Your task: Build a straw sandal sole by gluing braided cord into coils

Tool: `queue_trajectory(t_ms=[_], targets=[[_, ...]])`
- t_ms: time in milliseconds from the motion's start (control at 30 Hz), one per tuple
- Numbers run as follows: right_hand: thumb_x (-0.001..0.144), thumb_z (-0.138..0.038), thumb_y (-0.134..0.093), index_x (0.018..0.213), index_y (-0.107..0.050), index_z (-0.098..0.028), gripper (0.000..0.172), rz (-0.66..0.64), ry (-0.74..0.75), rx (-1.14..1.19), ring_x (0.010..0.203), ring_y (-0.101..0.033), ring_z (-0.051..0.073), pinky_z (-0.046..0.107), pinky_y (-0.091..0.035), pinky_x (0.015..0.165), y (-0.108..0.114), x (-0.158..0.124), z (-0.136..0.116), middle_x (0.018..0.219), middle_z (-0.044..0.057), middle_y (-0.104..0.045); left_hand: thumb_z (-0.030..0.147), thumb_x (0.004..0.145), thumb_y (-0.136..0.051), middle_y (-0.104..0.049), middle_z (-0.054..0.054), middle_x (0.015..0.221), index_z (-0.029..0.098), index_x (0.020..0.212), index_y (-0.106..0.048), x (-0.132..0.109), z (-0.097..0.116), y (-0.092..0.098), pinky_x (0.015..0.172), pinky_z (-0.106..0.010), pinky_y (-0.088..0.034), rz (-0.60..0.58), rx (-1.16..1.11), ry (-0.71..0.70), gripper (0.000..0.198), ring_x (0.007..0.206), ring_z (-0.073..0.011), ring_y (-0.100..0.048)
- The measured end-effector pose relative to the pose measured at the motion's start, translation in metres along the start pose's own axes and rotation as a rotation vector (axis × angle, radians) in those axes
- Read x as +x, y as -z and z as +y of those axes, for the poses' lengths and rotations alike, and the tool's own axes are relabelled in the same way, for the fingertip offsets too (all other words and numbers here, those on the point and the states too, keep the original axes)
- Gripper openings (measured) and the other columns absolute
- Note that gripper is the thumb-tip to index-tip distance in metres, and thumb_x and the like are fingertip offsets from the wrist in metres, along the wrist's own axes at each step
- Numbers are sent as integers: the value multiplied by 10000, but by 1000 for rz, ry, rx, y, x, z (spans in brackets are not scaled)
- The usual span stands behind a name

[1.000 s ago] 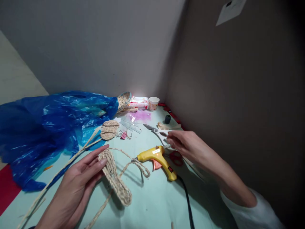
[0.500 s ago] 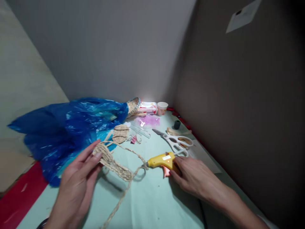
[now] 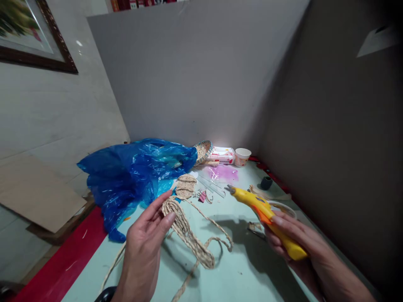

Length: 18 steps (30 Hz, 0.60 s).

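Observation:
My left hand (image 3: 143,247) pinches the near end of a flat oval piece of braided straw (image 3: 187,230), thumb and fingers on its edge; a loose braid tail loops off to the right of it. Raised above the table, my right hand (image 3: 297,245) grips a yellow hot glue gun (image 3: 264,212) by its handle, a finger at the orange trigger and the nozzle pointing left and away. White-handled scissors (image 3: 283,206) lie partly hidden behind the gun.
A pale green table (image 3: 239,272) with a red edge at the left. A crumpled blue plastic bag (image 3: 138,176) fills the back left. A small woven disc (image 3: 185,186), binder clips, clear glue sticks, a woven basket (image 3: 203,151), a tissue packet, a paper cup (image 3: 242,157) and a dark spool (image 3: 266,183) sit beyond. Grey partition walls close the back and right.
My right hand went from the scissors to the glue gun, closed on it and lifted it off the table. My left hand kept hold of the braided piece. The camera swung left and up.

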State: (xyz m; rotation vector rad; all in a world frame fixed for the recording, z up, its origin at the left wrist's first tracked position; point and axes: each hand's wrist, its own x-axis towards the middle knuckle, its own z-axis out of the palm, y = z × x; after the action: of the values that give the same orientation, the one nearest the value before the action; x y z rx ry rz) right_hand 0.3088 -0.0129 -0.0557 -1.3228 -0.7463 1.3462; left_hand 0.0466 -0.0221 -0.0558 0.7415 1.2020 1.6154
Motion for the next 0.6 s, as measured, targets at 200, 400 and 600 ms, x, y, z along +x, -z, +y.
queue_trajectory(t_ms=[200, 400, 600], targets=[[357, -191, -987, 1241, -602, -256, 966, 33, -263, 448, 616, -650, 146, 205, -610, 545, -14, -14, -11, 951, 92, -705, 340, 681, -867, -729, -84, 1269, 218, 1235, -709, 4, -3, -1, 1134, -388, -401, 0, -19, -38, 589, 1293, -303, -582], [438, -260, -939, 1195, -633, -327, 819, -199, -35, 266, 406, -488, 69, 157, -455, 361, -37, -34, -39, 802, 34, -707, 377, 750, -819, -696, -66, 1335, 259, 1217, -721, 1, -5, 1, 1163, -421, -366, -79, 9, -45, 492, 1295, -304, -581], [442, -314, -946, 1055, -695, -278, 663, -206, -87, 239, 470, -470, 78, 169, -452, 439, -46, -39, -34, 738, 39, -680, 391, 800, -774, -667, -64, 1377, 279, 1235, -712, -1, -7, 3, 1114, -385, -432, -106, 84, -113, 453, 1284, -302, -591]])
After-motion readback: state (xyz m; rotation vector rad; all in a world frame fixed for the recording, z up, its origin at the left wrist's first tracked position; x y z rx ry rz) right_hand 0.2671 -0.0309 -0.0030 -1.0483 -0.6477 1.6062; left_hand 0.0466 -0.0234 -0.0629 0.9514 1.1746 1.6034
